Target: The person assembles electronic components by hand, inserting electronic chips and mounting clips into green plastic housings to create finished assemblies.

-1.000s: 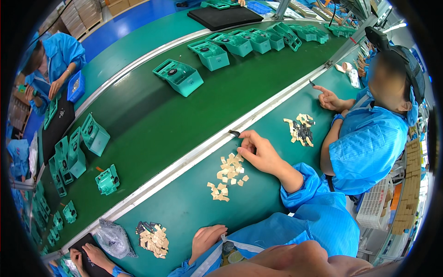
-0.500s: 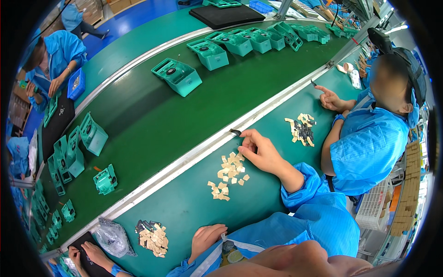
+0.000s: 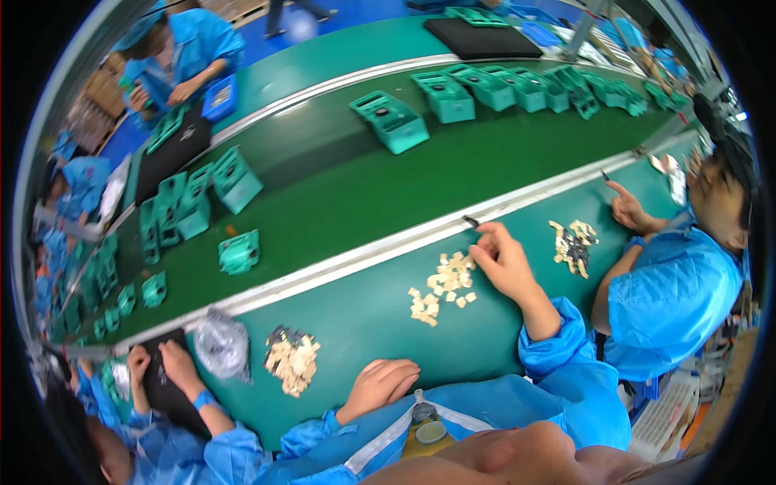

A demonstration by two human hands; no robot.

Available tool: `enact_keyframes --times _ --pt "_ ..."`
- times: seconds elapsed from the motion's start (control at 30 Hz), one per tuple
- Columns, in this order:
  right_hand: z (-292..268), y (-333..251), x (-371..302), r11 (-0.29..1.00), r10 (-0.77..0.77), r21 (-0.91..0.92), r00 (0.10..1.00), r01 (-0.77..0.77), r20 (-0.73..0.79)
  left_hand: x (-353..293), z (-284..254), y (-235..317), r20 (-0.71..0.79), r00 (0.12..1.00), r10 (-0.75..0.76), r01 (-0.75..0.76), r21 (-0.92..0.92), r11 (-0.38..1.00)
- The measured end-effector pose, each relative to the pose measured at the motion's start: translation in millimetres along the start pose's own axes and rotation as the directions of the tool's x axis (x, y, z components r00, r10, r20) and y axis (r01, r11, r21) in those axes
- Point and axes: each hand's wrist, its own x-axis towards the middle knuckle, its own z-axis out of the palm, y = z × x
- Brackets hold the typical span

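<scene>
dark piece [image 3: 471,221] near right hand [image 3: 504,259] looking too small to identify, left hand [image 3: 380,385] hiding its palm, legs [image 3: 276,16] crossing the top edge

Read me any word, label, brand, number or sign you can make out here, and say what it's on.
None can be read.
Green housings: no legible marking.
Clear plastic bag: too blurred to tell.
Dark piece by the right hand and cream pieces: too small to tell.

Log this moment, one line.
left hand: at edge of flat green tabletop | right hand: by small black piece | nearby: scattered flat cream pieces
</scene>
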Motion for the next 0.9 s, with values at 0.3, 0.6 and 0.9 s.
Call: enact_keyframes --times 0.3,0.6,0.9 --pt "1.8 11.4 4.3 0.999 -0.013 0.032 1.0 0.013 0.011 -0.7 4.7 -3.4 0.057 0.998 0.002 -0.004 0.027 1.0" --pt "7.3 13.1 11.7 0.997 0.013 0.071 0.999 -0.015 0.031 5.1 -2.5 -4.0 0.058 0.998 0.027 -0.028 0.031 0.999" --pt "9.5 12.6 19.1 0.996 0.027 0.081 0.999 -0.029 0.017 9.2 -5.4 -7.6 0.013 0.999 0.042 -0.042 -0.01 0.999"
